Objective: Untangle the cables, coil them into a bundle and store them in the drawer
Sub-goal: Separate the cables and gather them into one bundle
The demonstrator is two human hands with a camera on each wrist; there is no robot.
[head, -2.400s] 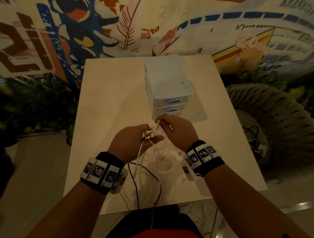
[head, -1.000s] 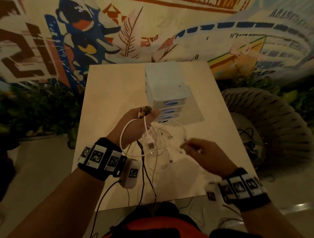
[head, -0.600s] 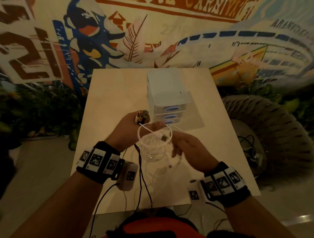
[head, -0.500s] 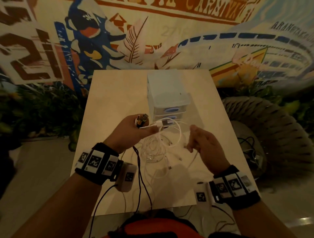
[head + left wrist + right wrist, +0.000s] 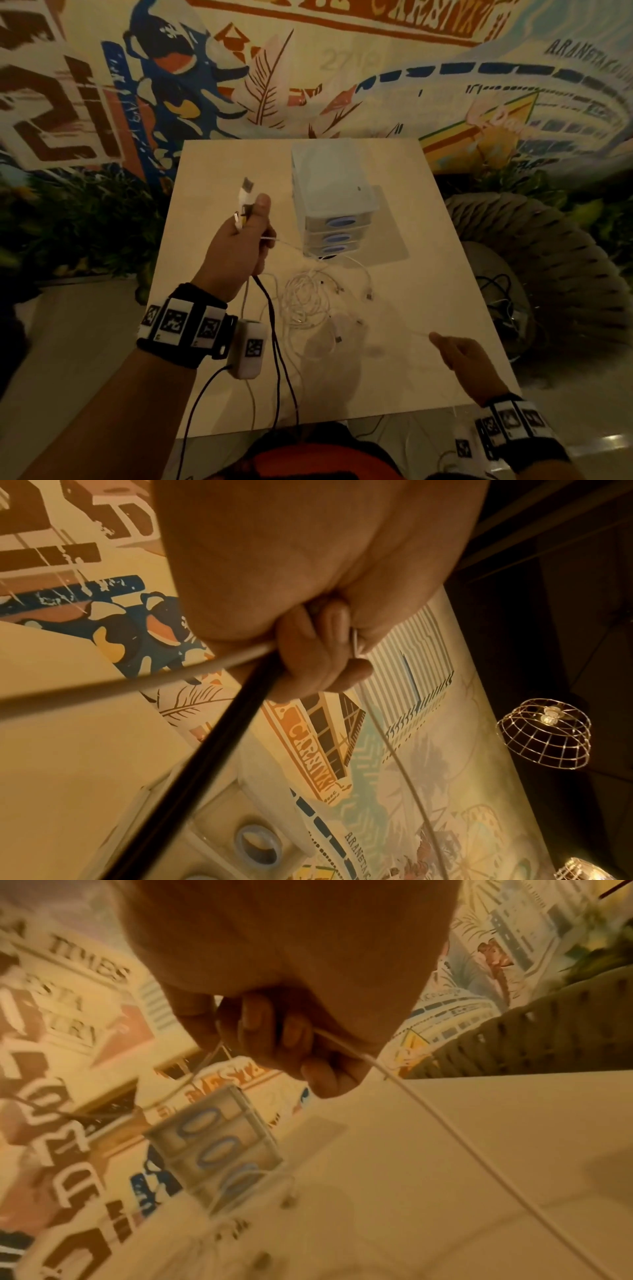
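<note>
A pale square table stands against a wall with a big painted picture of brown letters, a blue shape and a long train. Green plants grow on the floor to the left, and a ribbed woven seat sits to the right. In the left wrist view a wire cage lamp hangs high up.

A small white drawer box stands on the far middle of the table. It has three drawers with blue oval handles, all closed, facing the person.

The left hand is held up over the left side of the table. Its fingers are curled tight around a bunch of cable ends. A white plug sticks up out of the fist, pointing up and away. A black cable and a white one hang straight down from the fist, past the near table edge.

A messy pile of thin white cables lies flat on the table, just in front of the drawer box. Its loose ends point every which way.

The right hand is low at the near right corner of the table. Its fingers are curled around one thin white cable, which runs in a long line from the hand toward the pile.
</note>
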